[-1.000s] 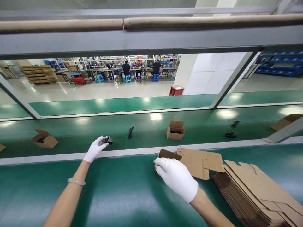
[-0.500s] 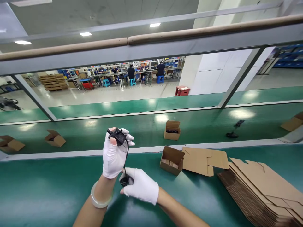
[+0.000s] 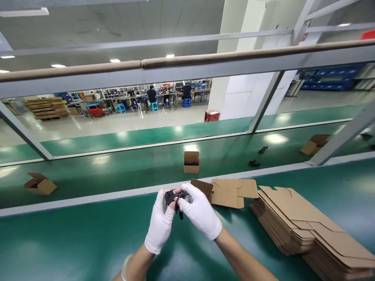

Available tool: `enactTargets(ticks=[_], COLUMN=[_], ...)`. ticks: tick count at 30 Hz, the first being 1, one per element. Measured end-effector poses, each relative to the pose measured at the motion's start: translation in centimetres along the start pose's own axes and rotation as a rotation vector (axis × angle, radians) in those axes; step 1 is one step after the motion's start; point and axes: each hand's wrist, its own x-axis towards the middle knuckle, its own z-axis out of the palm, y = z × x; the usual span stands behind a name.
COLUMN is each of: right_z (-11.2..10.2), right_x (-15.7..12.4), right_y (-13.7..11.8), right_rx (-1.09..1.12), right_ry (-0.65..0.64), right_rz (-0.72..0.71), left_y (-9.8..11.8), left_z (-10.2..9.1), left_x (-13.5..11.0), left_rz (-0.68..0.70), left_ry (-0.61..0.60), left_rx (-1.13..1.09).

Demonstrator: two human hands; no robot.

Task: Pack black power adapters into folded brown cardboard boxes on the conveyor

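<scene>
Both of my hands wear white gloves that leave some fingertips bare. My left hand (image 3: 159, 222) grips a black power adapter (image 3: 169, 197) by its body. Close against it, my right hand (image 3: 200, 210) holds the adapter's bundled black cable (image 3: 177, 205), with a short black end hanging below the fingers. The two hands nearly meet over the green work surface. Just behind my right hand stands an open brown cardboard box (image 3: 203, 188), partly hidden by the glove.
A flattened carton (image 3: 227, 192) lies right of the box, beside a tall stack of flat cartons (image 3: 304, 222). Beyond the pale rail, the green belt carries an open box with black cable (image 3: 191, 166), another open box (image 3: 41, 185) and a loose adapter (image 3: 254, 162). A slanted post (image 3: 342, 134) rises at right.
My right hand has come up with the cable bundle to meet the adapter in my left hand. The view has turned right, and boxes on the belt appear further left.
</scene>
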Motion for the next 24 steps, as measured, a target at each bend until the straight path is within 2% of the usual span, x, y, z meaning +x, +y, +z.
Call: enactTargets(ticks=[4, 6, 10, 12, 14, 17, 19, 24], right_z=[-1.3, -2.5, -5.1, -6.0, -6.4, -6.4, -6.0, -4.6], right_x=[-0.3, -0.1, 1.0, 1.7, 2.3, 2.9, 3.0, 4.3], right_y=[0.8, 1.3, 3.3, 4.4, 5.2, 5.7, 5.8, 5.8], right_rx=[0.001, 0.011, -0.057, -0.224, -0.554, -0.993, -1.097, -1.187], right_ry=[0.110, 0.202, 0.366, 0.401, 0.325, 0.085, -0.035, -0.302], right_rz=[-0.004, 0.020, 0.049, 0.014, 0.045, 0.178, 0.222, 0.283], left_y=[-0.4, -1.3, -5.3, -7.7, -9.8, -11.6, -12.3, -13.4], left_z=[0.9, 1.2, 2.3, 3.3, 4.5, 5.7, 6.0, 6.1], left_x=[0.1, 0.9, 3.0, 4.1, 4.9, 5.5, 5.5, 5.1], left_rz=[0.047, 0.058, -0.060, -0.128, -0.151, -0.152, -0.152, -0.169], left_ry=[-0.169, -0.220, -0.132, -0.117, -0.148, -0.200, -0.218, -0.247], left_rx=[0.042, 0.080, 0.212, 0.246, 0.244, 0.218, 0.202, 0.182])
